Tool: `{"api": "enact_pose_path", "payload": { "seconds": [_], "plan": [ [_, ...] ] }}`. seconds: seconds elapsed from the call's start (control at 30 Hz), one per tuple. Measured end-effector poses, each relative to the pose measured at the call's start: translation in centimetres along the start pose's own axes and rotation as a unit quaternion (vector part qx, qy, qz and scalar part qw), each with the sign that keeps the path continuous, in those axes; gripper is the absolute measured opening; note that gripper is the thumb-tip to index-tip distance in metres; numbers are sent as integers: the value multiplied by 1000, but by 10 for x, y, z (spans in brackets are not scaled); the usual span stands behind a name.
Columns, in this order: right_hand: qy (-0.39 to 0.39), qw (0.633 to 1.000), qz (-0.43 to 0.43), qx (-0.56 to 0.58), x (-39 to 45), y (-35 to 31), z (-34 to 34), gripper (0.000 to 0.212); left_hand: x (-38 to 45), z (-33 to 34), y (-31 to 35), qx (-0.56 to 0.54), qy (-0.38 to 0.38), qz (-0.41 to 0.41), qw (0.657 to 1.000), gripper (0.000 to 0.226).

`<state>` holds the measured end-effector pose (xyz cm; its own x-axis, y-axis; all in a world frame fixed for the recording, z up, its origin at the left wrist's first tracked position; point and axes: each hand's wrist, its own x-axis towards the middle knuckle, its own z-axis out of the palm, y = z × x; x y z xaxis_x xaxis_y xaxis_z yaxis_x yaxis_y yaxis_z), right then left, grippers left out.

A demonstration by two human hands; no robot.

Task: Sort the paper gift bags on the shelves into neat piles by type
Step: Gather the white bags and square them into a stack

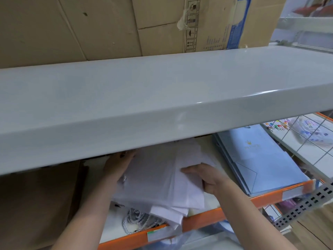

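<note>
A loose stack of flat white paper bags (162, 177) lies on the lower shelf (203, 220), skewed, with corners hanging over the orange front edge. My left hand (117, 164) grips the stack's left side, its fingertips partly hidden under the grey upper shelf (162, 105). My right hand (209, 177) holds the stack's right side, thumb on top. To the right lies a neat pile of light blue bags (261, 159) with a gold crown print. A pile of brown paper bags (39, 201) lies at the left.
Cardboard boxes (108, 26) stand on the upper shelf. A grey-and-white cord bundle (138, 219) lies under the white stack near the front edge. A wire grid divider (306, 141) bounds the shelf at right, with colourful items beyond it.
</note>
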<state>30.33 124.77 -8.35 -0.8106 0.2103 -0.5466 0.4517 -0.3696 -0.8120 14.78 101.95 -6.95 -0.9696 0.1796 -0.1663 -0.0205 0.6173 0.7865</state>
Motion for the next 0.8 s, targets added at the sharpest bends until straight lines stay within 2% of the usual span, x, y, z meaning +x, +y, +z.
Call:
{"api": "enact_pose_path", "payload": {
  "seconds": [0.1, 0.17, 0.23, 0.27, 0.37, 0.43, 0.53, 0.7, 0.8],
  "plan": [
    [12, 998, -37, 51, -1, -2, -17, 55, -5, -6, 13, -57, 99, 13, 993, 30],
    [18, 995, -64, 76, -3, -5, -29, 64, -13, -6, 22, -90, 172, 42, 980, 40],
    [20, 991, -81, 104, -3, -5, -35, 69, -19, -6, 29, -125, 198, 39, 972, 45],
    [21, 989, -87, 120, -3, -4, -37, 69, -17, -6, 29, -141, 185, 19, 972, 42],
    [20, 979, -106, 171, -4, 4, -37, 61, -1, 3, 29, -187, 69, -49, 979, 37],
    [16, 974, -111, 197, -5, 8, -39, 57, 1, 10, 32, -239, 20, -70, 968, 36],
    [6, 976, -99, 195, -6, 9, -38, 51, 0, 11, 26, -330, 7, -82, 940, 26],
    [-9, 983, -82, 165, 1, 12, -20, 54, -18, -11, 0, -317, -17, -43, 947, 21],
    [-32, 987, -81, 134, 6, 13, 0, 56, -25, -29, -15, -370, 3, -47, 928, 24]
  ]
}}
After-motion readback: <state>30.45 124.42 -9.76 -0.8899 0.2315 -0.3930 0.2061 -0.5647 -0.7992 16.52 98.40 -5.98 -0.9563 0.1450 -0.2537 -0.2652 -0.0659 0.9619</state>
